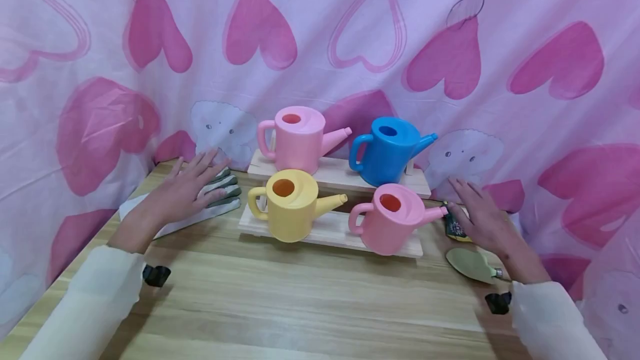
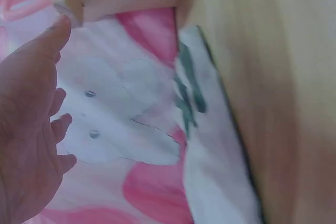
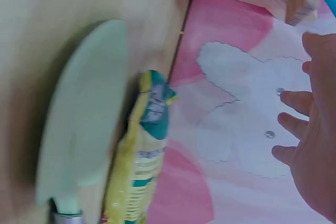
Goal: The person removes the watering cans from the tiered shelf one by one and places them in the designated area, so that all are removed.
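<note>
Arms (image 1: 92, 293) outstretched, left grip (image 1: 181, 190) spread, right grip (image 1: 483, 219) loosely extended

White, green-fingered glove (image 1: 230, 191) lying at left, printed packet (image 3: 139, 163) beside pale-green trowel (image 1: 469, 265) at right

In head view L hand (image 1: 187, 190) hides pt of the white-and-green fabric glove (image 2: 215, 145) from me; I can't read blurred print on yellow-and-teal plastic packet (image 3: 137, 166); R-wrist view's btm edge crops pale-green leaf-shaped trowel (image 3: 86, 116).
</note>
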A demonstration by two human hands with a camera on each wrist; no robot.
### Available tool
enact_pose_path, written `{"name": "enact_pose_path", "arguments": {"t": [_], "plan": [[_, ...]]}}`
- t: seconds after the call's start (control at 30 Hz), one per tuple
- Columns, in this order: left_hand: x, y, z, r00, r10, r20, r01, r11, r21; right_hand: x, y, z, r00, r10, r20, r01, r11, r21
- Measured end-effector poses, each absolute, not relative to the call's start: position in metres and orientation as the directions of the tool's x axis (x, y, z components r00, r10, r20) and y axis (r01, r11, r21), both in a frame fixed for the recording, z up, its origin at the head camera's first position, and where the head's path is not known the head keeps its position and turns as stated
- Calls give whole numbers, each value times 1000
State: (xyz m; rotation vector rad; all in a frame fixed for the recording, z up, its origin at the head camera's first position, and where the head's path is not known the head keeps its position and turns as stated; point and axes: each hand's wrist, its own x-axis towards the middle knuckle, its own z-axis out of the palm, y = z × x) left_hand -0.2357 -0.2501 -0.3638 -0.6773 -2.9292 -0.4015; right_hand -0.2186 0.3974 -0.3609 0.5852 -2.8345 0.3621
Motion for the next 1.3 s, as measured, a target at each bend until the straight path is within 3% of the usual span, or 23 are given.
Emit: {"name": "enact_pose_path", "arguments": {"t": [0.13,0.37,0.6,0.9,1.3], "plan": [[-244,-237,-351,-887,401,229,458,827,325,-224,393,-351,-909,-331,254,-392,885,-252],[-260,-200,-335,-889,307,338,454,686,569,-239,382,-353,-900,-367,234,-436,771,-465],[-269,-178,-326,-887,186,423,460,442,771,-250,376,-358,-948,-277,154,-300,627,-719],[-276,-167,-322,-900,167,402,435,330,838,-261,363,-359,-969,-200,145,-229,504,-833],[-278,-161,-323,-924,169,342,380,324,867,-264,362,-361,-983,-168,78,-156,526,-836]]}}
